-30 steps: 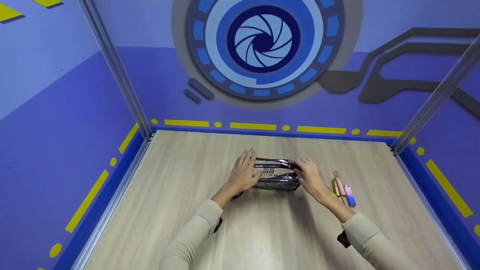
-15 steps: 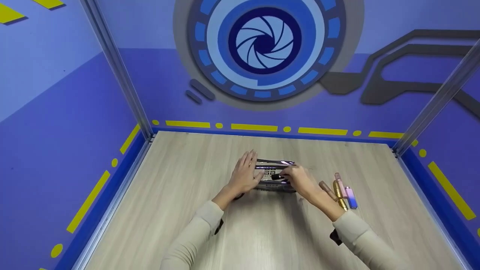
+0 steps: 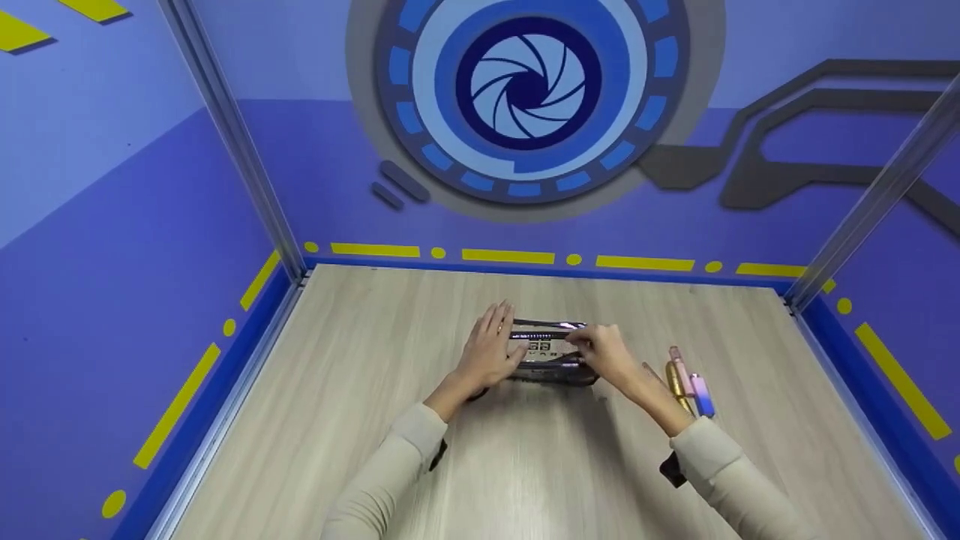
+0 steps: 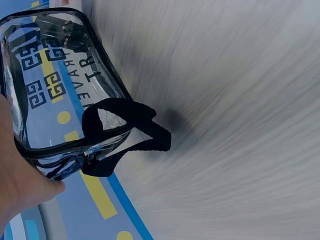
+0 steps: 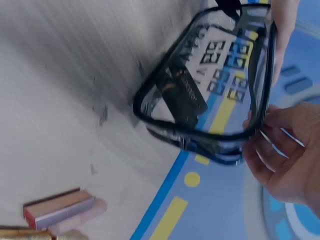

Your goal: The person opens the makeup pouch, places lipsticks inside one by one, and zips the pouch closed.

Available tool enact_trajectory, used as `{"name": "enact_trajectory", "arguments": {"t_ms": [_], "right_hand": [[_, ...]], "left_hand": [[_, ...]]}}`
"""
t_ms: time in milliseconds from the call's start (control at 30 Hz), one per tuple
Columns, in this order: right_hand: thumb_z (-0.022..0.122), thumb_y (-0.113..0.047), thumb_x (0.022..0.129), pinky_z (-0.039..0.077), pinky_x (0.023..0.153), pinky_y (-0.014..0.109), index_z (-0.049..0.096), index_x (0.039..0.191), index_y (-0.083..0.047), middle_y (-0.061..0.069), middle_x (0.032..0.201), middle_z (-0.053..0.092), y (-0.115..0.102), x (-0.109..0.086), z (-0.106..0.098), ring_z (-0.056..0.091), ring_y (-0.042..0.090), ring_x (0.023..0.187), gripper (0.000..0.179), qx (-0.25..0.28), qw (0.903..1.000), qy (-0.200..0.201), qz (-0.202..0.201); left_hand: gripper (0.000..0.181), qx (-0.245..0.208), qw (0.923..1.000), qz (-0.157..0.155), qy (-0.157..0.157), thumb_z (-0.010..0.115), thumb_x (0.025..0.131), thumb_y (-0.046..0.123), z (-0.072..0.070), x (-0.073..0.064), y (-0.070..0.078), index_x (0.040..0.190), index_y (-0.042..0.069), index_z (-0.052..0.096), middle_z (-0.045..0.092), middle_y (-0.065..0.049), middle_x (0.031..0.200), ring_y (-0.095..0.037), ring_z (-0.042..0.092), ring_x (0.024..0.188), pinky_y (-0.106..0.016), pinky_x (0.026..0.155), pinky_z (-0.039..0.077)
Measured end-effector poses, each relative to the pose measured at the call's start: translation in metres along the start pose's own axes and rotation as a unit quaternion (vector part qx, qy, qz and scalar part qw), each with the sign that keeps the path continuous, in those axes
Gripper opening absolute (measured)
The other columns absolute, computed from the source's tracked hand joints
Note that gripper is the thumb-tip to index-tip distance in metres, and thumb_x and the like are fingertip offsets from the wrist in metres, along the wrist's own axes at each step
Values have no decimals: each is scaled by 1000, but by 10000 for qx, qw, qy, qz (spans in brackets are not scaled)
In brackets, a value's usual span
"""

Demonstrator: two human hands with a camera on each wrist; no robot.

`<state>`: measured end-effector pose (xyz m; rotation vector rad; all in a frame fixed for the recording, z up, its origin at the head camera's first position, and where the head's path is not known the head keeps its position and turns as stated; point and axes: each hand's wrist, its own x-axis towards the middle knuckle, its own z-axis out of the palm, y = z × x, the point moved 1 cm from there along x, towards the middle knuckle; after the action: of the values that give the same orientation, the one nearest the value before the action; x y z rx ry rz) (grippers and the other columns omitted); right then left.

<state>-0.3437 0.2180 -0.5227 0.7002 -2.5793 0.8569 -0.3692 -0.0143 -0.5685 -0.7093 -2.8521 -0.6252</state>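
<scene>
A clear cosmetic bag (image 3: 555, 373) with black piping and dark printed letters lies on the table. My left hand (image 3: 484, 349) holds its left end, the fingers lying straight along it and the thumb over the near side. At the opposite end my right hand (image 3: 606, 351) pinches the rim of the bag's opening, as the right wrist view also shows. Dark boxy items (image 5: 182, 95) are visible through the clear wall in that view. From the left end hangs a black strap loop (image 4: 125, 125).
To the right of my right forearm lie a pink tube (image 3: 679, 367), a gold tube (image 3: 675, 379) and a purple-to-blue tube (image 3: 701, 395). A brownish tube beside them is mostly hidden by the wrist. Printed panels enclose the wooden table (image 3: 360, 360) at the back and sides.
Half a second ago my right hand held a short black tube over the bag; now that tube is out of its fingers, which are at the rim. My left hand has stayed put.
</scene>
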Motion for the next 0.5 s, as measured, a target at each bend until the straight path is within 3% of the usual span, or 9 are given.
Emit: {"name": "enact_trajectory", "arguments": {"t_ms": [167, 300, 367, 500], "right_hand": [[62, 15, 87, 61, 67, 41, 77, 92, 7, 19, 85, 77, 21, -2, -22, 74, 27, 74, 18, 168, 9982, 4, 571], [60, 10, 89, 60, 71, 45, 75, 98, 8, 22, 90, 76, 46, -15, -35, 73, 31, 80, 18, -237, 9922, -508, 1117], [62, 9, 87, 60, 75, 50, 74, 100, 10, 24, 94, 76, 56, -25, -39, 74, 36, 85, 18, -593, 9853, -886, 1335], [66, 6, 83, 58, 80, 55, 73, 95, 10, 23, 93, 75, 70, -46, -40, 70, 42, 90, 15, -1224, 9620, -1686, 1763]], "left_hand": [[75, 133, 9999, -28, 2, 43, 105, 44, -2, 0, 0, 161, -2, 22, 23, -18, 169, -37, 20, 158, -53, 127, 23], [74, 91, 9999, -41, 29, 44, 105, 42, -2, 0, 0, 161, -1, 23, 24, -18, 169, -37, 20, 158, -54, 127, 23], [74, 51, 10000, -40, 34, 45, 105, 42, -1, 0, 0, 161, -1, 22, 23, -18, 169, -38, 19, 158, -56, 126, 23], [75, 10, 10000, -30, 32, 47, 104, 41, 1, -1, 0, 161, -1, 22, 23, -18, 169, -38, 19, 158, -57, 126, 23]]}}
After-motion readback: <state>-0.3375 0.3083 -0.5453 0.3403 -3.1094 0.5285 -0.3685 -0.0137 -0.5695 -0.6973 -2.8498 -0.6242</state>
